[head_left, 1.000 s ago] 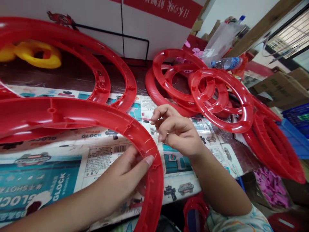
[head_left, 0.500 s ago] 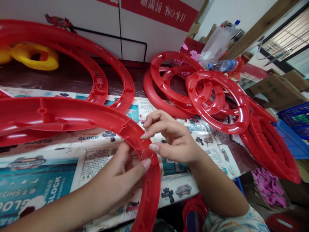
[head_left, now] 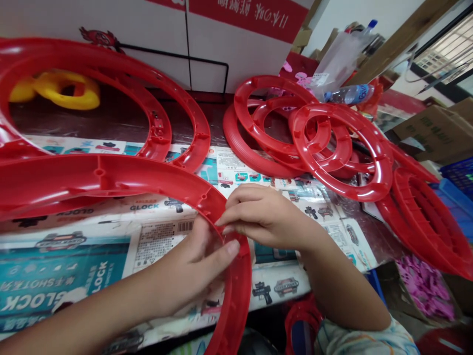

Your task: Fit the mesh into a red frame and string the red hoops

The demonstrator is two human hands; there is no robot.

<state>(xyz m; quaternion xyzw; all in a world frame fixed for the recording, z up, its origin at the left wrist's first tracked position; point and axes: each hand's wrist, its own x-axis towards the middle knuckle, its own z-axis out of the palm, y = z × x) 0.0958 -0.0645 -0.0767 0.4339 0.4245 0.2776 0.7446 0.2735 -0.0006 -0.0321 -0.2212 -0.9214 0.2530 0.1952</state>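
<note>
A large red plastic ring [head_left: 148, 175] lies in front of me, its hollow ribbed side facing up. My left hand [head_left: 207, 261] grips its right side, thumb on top in the channel and fingers curled beneath from the inside. Just beyond that thumb, my right hand [head_left: 262, 217] has its fingertips pressed together against the ring's channel. What those fingertips pinch is covered, though a small pale glint shows by them. Behind lies another big red ring [head_left: 190, 113], with a small red fitting [head_left: 157, 124] near its inner rim.
Smaller red rings [head_left: 342, 195] are heaped at the back right. A white and red carton [head_left: 155, 29] stands behind, with a yellow plastic piece [head_left: 70, 91] at left. Printed card sheets [head_left: 155, 241] cover the table. Pink parts [head_left: 424, 286] fill a box below right.
My right hand came down and left onto the ring, its spread fingers closing together there. Thin pale strands seen in the channel earlier are now mostly covered. My left hand keeps its grip.
</note>
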